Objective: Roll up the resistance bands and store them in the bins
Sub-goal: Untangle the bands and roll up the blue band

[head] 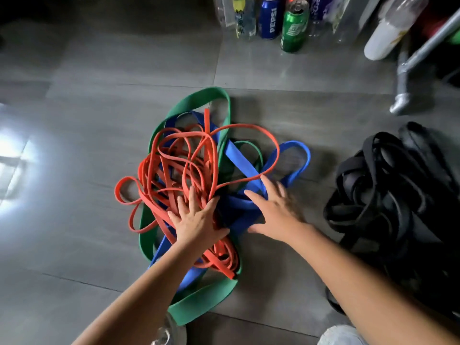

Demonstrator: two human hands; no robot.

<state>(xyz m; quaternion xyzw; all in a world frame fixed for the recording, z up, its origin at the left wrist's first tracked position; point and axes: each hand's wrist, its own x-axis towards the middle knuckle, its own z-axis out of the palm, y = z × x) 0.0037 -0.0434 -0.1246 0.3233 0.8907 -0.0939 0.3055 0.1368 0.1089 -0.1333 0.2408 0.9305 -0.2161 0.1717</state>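
Observation:
A tangled heap of resistance bands lies on the grey tiled floor: thin orange bands point(174, 165) on top, wide blue bands point(239, 158) and a wide green band point(199, 98) underneath. My left hand point(196, 220) rests flat with spread fingers on the orange bands at the near side of the heap. My right hand point(276, 207) lies with straight, spread fingers on the blue bands to the right. A separate pile of black bands point(388, 192) sits at the right. No bin is in view.
Along the far edge stand a blue Pepsi can point(270, 18), a green can point(293, 26) and several plastic bottles point(390, 28). A metal frame leg point(403, 78) comes down at the upper right. Bright glare marks the floor at the left.

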